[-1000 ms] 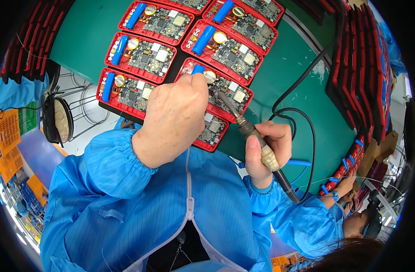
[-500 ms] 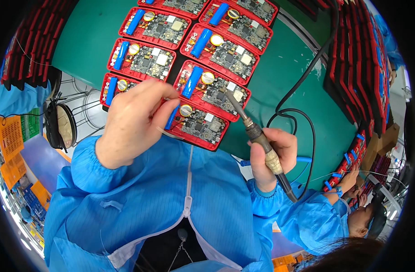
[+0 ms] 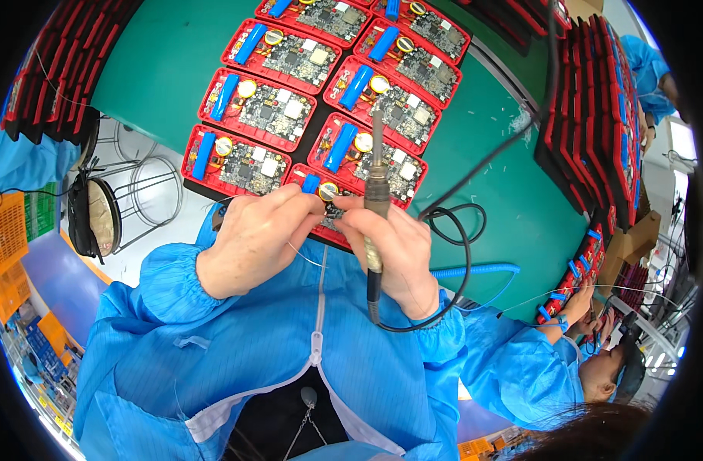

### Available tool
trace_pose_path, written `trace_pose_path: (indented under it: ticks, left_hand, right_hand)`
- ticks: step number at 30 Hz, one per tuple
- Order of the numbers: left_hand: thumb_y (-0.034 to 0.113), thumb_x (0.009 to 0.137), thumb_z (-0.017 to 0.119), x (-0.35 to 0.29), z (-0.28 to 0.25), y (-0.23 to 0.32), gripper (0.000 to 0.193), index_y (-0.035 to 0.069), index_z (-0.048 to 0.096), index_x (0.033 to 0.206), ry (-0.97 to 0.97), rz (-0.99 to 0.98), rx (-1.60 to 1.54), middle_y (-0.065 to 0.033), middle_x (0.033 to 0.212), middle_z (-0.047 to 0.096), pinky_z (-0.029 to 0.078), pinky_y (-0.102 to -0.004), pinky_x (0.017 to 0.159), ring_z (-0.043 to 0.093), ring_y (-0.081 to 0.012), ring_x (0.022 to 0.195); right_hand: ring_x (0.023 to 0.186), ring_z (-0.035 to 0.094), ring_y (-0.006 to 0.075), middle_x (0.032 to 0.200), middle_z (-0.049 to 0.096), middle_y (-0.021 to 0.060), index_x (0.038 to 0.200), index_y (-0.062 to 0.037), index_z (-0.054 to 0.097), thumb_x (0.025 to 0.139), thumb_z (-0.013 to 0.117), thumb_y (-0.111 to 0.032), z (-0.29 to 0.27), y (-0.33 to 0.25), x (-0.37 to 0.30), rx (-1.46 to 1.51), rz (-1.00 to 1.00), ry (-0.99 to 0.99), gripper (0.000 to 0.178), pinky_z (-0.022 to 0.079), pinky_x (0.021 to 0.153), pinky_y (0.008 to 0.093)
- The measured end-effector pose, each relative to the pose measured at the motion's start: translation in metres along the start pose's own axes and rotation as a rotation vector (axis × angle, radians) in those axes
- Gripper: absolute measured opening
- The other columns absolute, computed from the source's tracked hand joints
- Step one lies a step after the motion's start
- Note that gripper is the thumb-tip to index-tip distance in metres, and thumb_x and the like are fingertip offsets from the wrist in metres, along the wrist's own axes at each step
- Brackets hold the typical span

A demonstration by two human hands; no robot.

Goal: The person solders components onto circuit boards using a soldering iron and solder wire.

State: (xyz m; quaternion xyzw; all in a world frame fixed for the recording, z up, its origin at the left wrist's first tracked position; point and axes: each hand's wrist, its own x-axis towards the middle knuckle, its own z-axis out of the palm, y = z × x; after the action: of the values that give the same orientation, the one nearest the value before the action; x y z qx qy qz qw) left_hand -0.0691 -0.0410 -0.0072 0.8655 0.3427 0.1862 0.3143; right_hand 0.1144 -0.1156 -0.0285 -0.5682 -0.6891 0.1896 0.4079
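My right hand grips a soldering iron, tip pointing up and away, handle across the palm. Its thumb and index finger also reach the nearest red housing, by a round coin cell. Closed in a pinch, my left hand meets it there from the left. A thin solder wire trails from under the left fingers. Between the hands, the housing's blue cylindrical battery partly shows. The fingers cover most of its circuit board; what the fingertips touch is hidden.
Two columns of similar red housings with boards lie on the green table. Stacks of housings stand left and right. The iron's black cable loops right. A co-worker sits at the lower right; a stool stands left.
My right hand has moved left and swung the iron upright, away from the board. My left hand has shifted right and down. Both sets of fingers now meet over the nearest housing.
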Motion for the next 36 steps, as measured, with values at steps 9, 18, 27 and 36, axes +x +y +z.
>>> trace_pose_path:
  ticks: [9,18,27,36]
  left_hand:
    - [0.004,0.076,0.071,-0.002,0.005,-0.001,0.014,0.004,0.063,0.088,0.028,-0.015,-0.053,-0.0081,0.072,0.062,0.046,-0.0347,0.048,0.060,-0.0257,0.056]
    - [0.005,0.077,0.071,-0.004,0.008,-0.001,0.010,0.004,0.064,0.084,0.069,0.002,-0.059,-0.0081,0.072,0.062,0.046,-0.0335,0.048,0.060,-0.0252,0.056]
    - [0.002,0.077,0.070,-0.004,0.009,0.003,0.010,0.004,0.063,0.084,0.075,-0.034,-0.047,-0.0083,0.072,0.060,0.046,-0.0316,0.048,0.060,-0.0236,0.056]
    - [-0.001,0.074,0.067,-0.001,0.008,0.009,0.013,0.003,0.059,0.082,0.017,-0.100,-0.003,-0.0108,0.075,0.060,0.046,-0.0357,0.049,0.061,-0.0284,0.060]
  right_hand:
    - [0.070,0.066,0.0227,0.086,0.068,0.0089,0.089,-0.0057,0.059,0.072,0.071,0.005,-0.006,-0.004,-0.003,-0.196,-0.051,-0.139,0.024,0.053,0.059,0.0293]
    - [0.061,0.049,0.0121,0.081,0.064,0.0085,0.113,-0.0011,0.063,0.088,0.062,-0.050,-0.060,0.009,-0.015,0.032,0.258,0.477,0.055,0.040,0.054,0.0246]
    - [0.063,0.056,0.0143,0.079,0.060,0.0106,0.106,0.0016,0.058,0.076,0.069,0.000,-0.055,-0.021,-0.038,0.360,0.311,0.165,0.033,0.043,0.055,0.0249]
    - [0.052,0.054,0.0113,0.069,0.060,0.0108,0.094,0.0022,0.054,0.073,0.071,-0.001,-0.031,-0.013,-0.046,0.352,0.243,0.138,0.027,0.038,0.045,0.0229]
